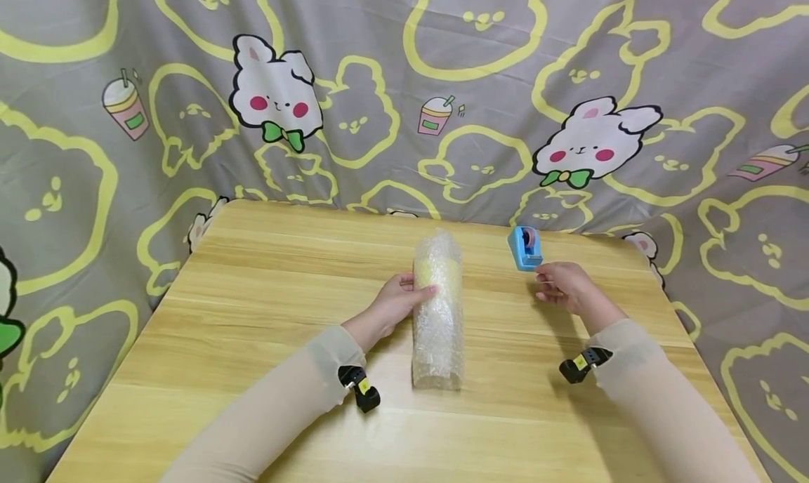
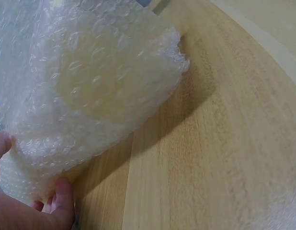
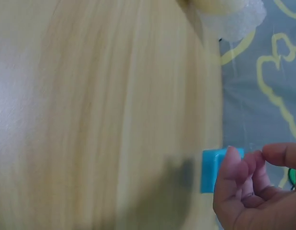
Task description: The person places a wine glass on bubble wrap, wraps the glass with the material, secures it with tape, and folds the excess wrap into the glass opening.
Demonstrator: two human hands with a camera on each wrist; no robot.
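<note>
A wrapped cylinder of clear bubble wrap lies lengthwise on the table, something pale yellow showing through it. My left hand grips its left side, thumb on top and fingers low at the side. In the left wrist view the bubble wrap fills the upper left, beside the fingers. A blue tape dispenser with a small roll of tape stands toward the back right. At its front end is my right hand, fingers bent. The right wrist view shows thumb and fingertips close together before the dispenser; any tape between them cannot be made out.
Light wood-grain table under everything. A grey curtain with cartoon rabbits and yellow outlines hangs along the back and sides, close behind the dispenser. Small black cameras are worn on both wrists.
</note>
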